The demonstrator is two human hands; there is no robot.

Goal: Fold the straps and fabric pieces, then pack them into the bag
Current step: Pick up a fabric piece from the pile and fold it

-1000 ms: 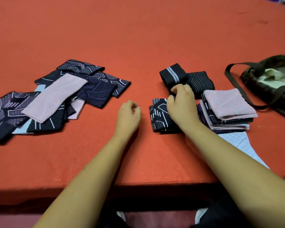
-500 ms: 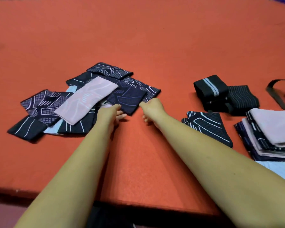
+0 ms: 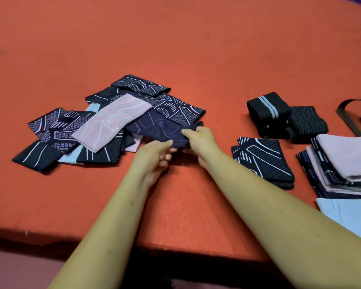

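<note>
A loose heap of unfolded fabric pieces [image 3: 63, 132], dark patterned ones and a pink one [image 3: 111, 122], lies left of centre. Both hands hold the near edge of a dark navy piece with purple lines [image 3: 158, 128] at the heap's right side. My left hand [image 3: 154, 155] pinches its lower edge from underneath. My right hand [image 3: 198, 138] grips its right corner. A folded dark patterned piece [image 3: 263, 159] lies to the right, beside a stack of folded pieces [image 3: 342, 163] and two rolled black straps [image 3: 279, 115]. Only the bag's dark strap [image 3: 346, 113] shows at the right edge.
The orange felt table [image 3: 175, 49] stretches far back and left. Its near edge [image 3: 92, 240] runs just below my forearms. A pale blue fabric [image 3: 346, 213] lies flat at the lower right under the folded stack.
My right hand left the folded dark piece on the right and both hands moved left to the heap, where they took hold of the navy piece. The view swung left, so the bag slid out of sight.
</note>
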